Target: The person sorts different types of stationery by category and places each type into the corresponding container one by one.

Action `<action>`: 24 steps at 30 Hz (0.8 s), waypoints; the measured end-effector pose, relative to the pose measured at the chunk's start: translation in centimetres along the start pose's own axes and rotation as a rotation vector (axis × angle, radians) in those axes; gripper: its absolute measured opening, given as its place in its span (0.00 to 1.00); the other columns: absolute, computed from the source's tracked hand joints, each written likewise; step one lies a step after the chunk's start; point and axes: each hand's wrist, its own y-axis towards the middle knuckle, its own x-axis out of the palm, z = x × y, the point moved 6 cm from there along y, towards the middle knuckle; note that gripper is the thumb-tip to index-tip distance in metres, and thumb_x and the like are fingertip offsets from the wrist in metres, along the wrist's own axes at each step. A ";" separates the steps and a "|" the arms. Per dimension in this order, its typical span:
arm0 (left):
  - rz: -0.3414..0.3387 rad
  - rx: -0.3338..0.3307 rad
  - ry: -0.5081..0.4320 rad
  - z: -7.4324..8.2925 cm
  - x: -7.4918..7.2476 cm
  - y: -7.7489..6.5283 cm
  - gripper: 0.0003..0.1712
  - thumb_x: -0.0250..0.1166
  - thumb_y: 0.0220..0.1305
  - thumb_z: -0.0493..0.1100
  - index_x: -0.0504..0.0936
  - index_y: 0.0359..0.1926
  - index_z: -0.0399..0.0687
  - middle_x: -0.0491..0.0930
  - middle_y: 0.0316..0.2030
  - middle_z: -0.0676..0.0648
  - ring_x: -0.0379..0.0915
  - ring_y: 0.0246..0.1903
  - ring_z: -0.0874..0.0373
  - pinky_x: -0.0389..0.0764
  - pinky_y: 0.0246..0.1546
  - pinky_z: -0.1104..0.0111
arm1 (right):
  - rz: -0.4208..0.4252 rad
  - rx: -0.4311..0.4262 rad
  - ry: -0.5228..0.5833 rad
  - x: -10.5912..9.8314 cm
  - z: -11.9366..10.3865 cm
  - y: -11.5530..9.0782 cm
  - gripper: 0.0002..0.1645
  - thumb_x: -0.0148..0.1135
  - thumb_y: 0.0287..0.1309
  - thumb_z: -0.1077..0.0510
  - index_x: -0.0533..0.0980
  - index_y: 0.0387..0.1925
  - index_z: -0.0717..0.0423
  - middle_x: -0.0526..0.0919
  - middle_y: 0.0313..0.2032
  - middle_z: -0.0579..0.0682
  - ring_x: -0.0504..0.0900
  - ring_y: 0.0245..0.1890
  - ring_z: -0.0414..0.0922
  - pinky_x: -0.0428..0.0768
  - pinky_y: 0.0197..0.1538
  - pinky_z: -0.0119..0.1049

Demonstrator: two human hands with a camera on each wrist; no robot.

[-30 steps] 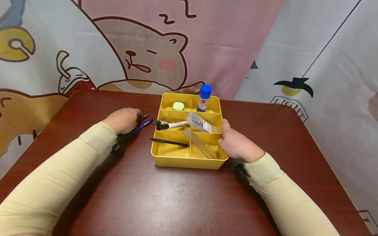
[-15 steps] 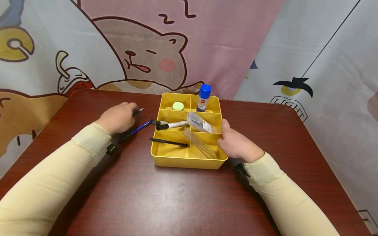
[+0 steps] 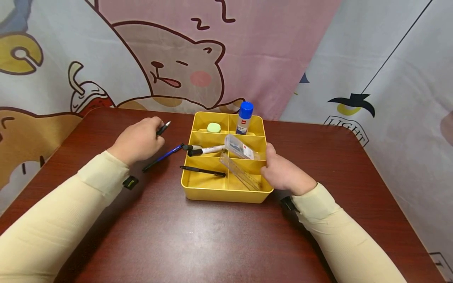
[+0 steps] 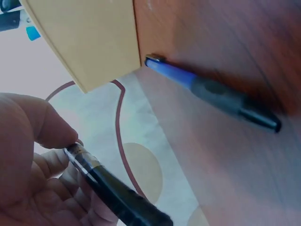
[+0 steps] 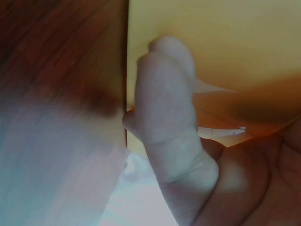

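My left hand (image 3: 139, 138) pinches a black pen (image 4: 117, 193) with a clear end between thumb and fingers, raised above the table left of a yellow compartment box. Below that hand, a blue-and-black pen (image 3: 163, 157) lies on the table, its blue end beside the box. My right hand (image 3: 286, 171) grips the right wall of the yellow box (image 3: 226, 195), with fingers (image 5: 167, 103) along the outside. Inside the box are a black pen (image 3: 202, 170), a white marker (image 3: 209, 149), a clear ruler (image 3: 240, 173) and a clear plastic case (image 3: 240, 147).
A blue-capped glue stick (image 3: 244, 118) stands in the back right compartment. A pale green rounded item (image 3: 214, 127) sits in the back left one. Another dark-capped marker (image 3: 191, 147) pokes over the left rim. Behind the brown table (image 3: 201, 243) hangs a cartoon-print cloth (image 3: 269, 59).
My left hand has lifted and drawn back leftward and away with the black pen, uncovering more of the blue-and-black pen. The right hand and the box stay in place.
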 end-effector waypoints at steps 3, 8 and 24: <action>0.016 0.004 -0.014 0.4 -0.3 -0.3 0.15 0.54 0.55 0.42 0.70 0.44 0.44 0.72 0.35 0.44 0.67 0.31 0.49 0.71 0.32 0.54 | 0.001 0.002 0.003 0.0 0.0 0.0 0.38 0.46 0.56 0.60 0.41 0.64 0.62 0.76 0.44 0.64 0.76 0.35 0.49 0.74 0.47 0.49; 0.037 0.007 -0.047 1.2 -0.7 -1.0 0.14 0.54 0.55 0.42 0.70 0.43 0.44 0.71 0.33 0.45 0.66 0.29 0.50 0.69 0.28 0.56 | 0.000 0.002 0.008 0.0 0.0 0.0 0.38 0.46 0.56 0.60 0.41 0.64 0.62 0.76 0.44 0.64 0.76 0.35 0.49 0.74 0.47 0.49; 0.167 0.067 -0.139 3.6 -2.5 -3.3 0.04 0.54 0.55 0.43 0.68 0.32 0.51 0.68 0.25 0.49 0.64 0.21 0.55 0.68 0.18 0.60 | -0.001 0.007 0.011 0.1 0.0 -0.1 0.38 0.47 0.57 0.60 0.41 0.64 0.62 0.75 0.44 0.64 0.76 0.34 0.49 0.74 0.45 0.48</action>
